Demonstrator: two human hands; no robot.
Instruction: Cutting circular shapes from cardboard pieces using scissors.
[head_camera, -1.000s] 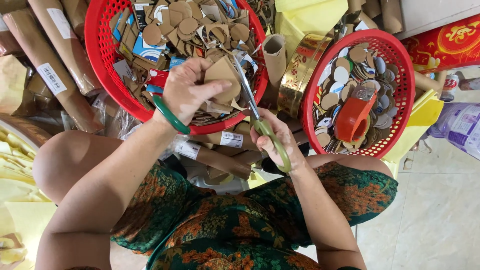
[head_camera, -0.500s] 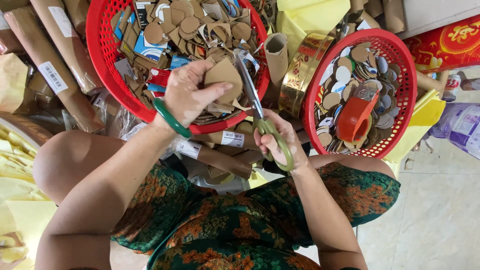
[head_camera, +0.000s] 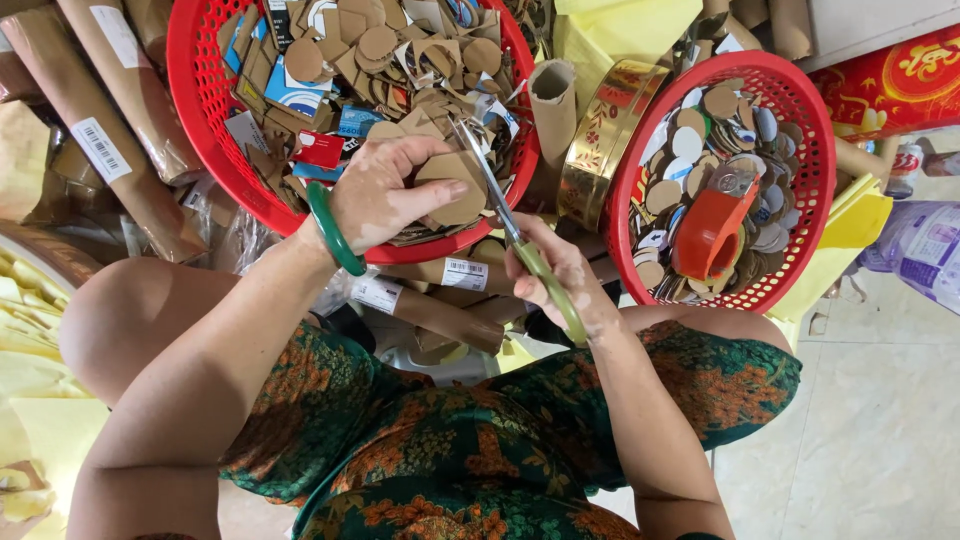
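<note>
over the near rim of the large round red plastic basket (head_camera: 195, 120), the left hand (head_camera: 385, 195) is pinching a flat brown cardboard piece (head_camera: 452, 185) between thumb and fingers, with a green bangle (head_camera: 332, 230) sitting on its wrist. just beside it, the right hand (head_camera: 560, 275) is gripping the yellow-green handles of a pair of steel scissors (head_camera: 505, 225), fingers curled through the loops; the blades are pointing up and away, lying against the right edge of the cardboard piece. that basket is holding a heap of brown cardboard scraps and cut-outs (head_camera: 390, 60). to the right, well apart from both hands, a smaller round red plastic basket (head_camera: 800, 95) is holding small round cardboard discs (head_camera: 720, 100) and an orange tape dispenser (head_camera: 712, 225). between the two baskets a brown cardboard tube (head_camera: 552, 100) and a gold patterned tin (head_camera: 600, 140) are standing. more brown cardboard tubes with white labels (head_camera: 110, 130) are lying at the left, on the floor. the person's knees in green floral fabric (head_camera: 450, 450) are framing the bottom.
</note>
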